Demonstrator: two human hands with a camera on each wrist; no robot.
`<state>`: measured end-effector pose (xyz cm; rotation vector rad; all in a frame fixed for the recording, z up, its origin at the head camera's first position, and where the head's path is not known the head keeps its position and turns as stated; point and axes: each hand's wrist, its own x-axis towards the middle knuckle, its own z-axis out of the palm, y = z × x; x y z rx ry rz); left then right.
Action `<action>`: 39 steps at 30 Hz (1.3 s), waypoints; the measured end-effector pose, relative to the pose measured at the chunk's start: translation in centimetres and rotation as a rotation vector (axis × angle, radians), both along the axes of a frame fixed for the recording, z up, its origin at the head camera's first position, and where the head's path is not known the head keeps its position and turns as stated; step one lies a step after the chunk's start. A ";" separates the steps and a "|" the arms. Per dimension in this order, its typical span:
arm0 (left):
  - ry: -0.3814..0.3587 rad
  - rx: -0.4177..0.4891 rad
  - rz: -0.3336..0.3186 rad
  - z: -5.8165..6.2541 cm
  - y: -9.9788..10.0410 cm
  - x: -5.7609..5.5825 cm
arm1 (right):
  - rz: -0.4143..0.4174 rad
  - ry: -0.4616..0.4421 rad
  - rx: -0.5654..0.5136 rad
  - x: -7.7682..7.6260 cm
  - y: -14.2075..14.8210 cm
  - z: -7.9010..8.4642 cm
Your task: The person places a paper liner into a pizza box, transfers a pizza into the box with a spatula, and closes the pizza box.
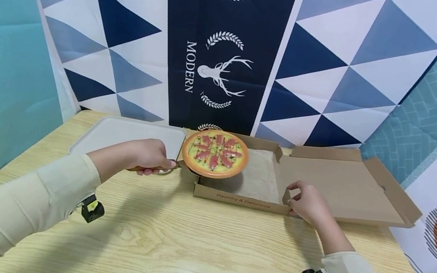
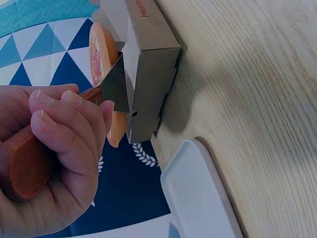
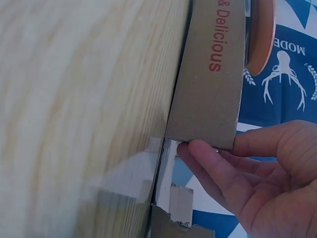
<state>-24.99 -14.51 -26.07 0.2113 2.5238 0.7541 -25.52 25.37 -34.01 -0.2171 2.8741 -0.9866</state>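
Observation:
My left hand (image 1: 148, 154) grips the wooden handle (image 2: 26, 166) of a pizza server. The server's metal blade (image 2: 117, 85) is under a whole pizza (image 1: 215, 153) with red strips and green bits on a yellow top. The pizza is raised over the left part of an open cardboard pizza box (image 1: 242, 201), casting a shadow inside it. At the box's front right corner my right hand (image 1: 308, 203) pinches the cardboard, thumb at the upper edge and fingers lower on the side, as the right wrist view shows. Brown paper (image 1: 262, 171) lines the box.
A white rectangular tray (image 1: 123, 128) lies on the wooden table (image 1: 199, 245), left of the box and behind my left hand. The box lid (image 1: 337, 182) is folded open to the right, its side flaps standing up. A patterned cloth (image 1: 225, 20) hangs behind the table.

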 end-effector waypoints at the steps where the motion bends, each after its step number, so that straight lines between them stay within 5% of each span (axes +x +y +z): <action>1: -0.001 0.001 0.000 0.0 0.1 0.0 | 0.001 0.002 0.002 0.0 0.0 0.0; 39: -0.015 0.024 -0.021 -1.2 2.7 -1.4 | 0.010 0.011 -0.002 0.2 -0.2 -0.2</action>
